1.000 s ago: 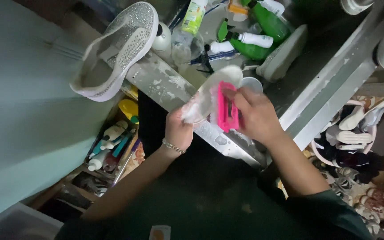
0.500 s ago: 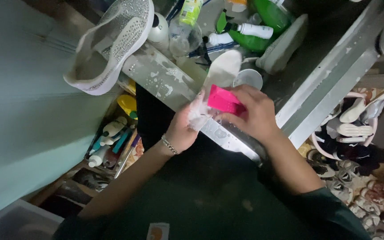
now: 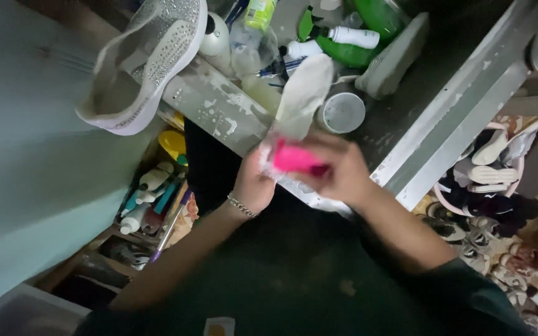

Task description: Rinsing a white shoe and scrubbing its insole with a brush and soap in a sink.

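Observation:
My left hand (image 3: 253, 183), with a chain bracelet at the wrist, grips the near end of a long off-white insole (image 3: 303, 93) that points away over the workbench. My right hand (image 3: 337, 171) presses a bright pink brush (image 3: 294, 158) against the insole's near end. Both hands meet just above the bench's front edge. The brush and fingers are blurred with motion.
A grey studded slip-on shoe (image 3: 138, 62) rests upside-down on the bench's (image 3: 219, 106) left corner. Bottles, a green container (image 3: 368, 37), a round cup (image 3: 342, 113) and another shoe (image 3: 393, 56) crowd the bench. Tubes and brushes fill a tray (image 3: 151, 199) below left; shoes (image 3: 487, 180) pile at right.
The pink brush has shifted from upright against the insole's middle down to its near end, lying flatter. The insole now points farther away over the bench. The view has tilted slightly.

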